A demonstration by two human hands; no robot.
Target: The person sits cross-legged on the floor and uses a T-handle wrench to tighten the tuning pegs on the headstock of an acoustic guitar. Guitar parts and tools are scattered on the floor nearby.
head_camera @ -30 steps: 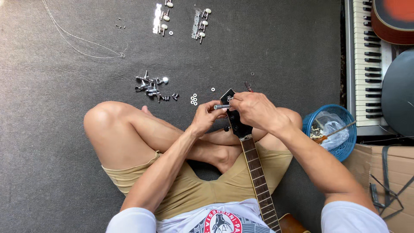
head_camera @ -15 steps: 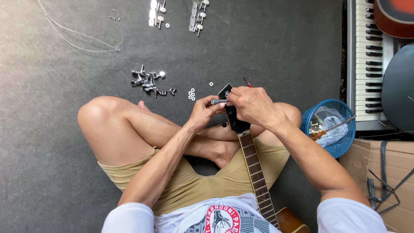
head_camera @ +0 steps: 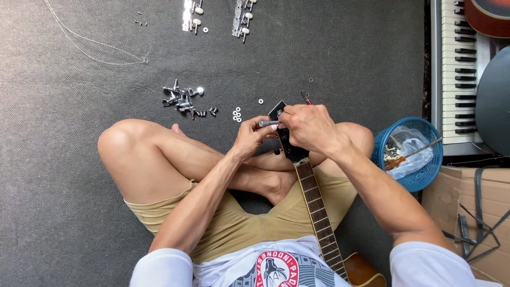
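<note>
A guitar lies across my crossed legs, its fretted neck point(head_camera: 320, 218) running up to a black headstock point(head_camera: 280, 114). My right hand point(head_camera: 309, 127) wraps over the headstock and covers most of it. My left hand point(head_camera: 252, 137) pinches a small silver tuning peg point(head_camera: 268, 123) against the headstock's left edge. A pile of silver tuning pegs point(head_camera: 182, 99) and several small white washers point(head_camera: 237, 114) lie on the dark carpet just beyond my left knee.
Two strips of tuners point(head_camera: 243, 16) lie at the top of the grey carpet point(head_camera: 69, 159), a loose string point(head_camera: 101, 50) at the upper left. A blue basket point(head_camera: 409, 154) holding a screwdriver sits at right, by a keyboard point(head_camera: 457, 74) and cardboard box point(head_camera: 473, 212).
Both hands stay at the headstock, working the silver peg; the camera has shifted slightly, so the floor parts sit a little higher in view.
</note>
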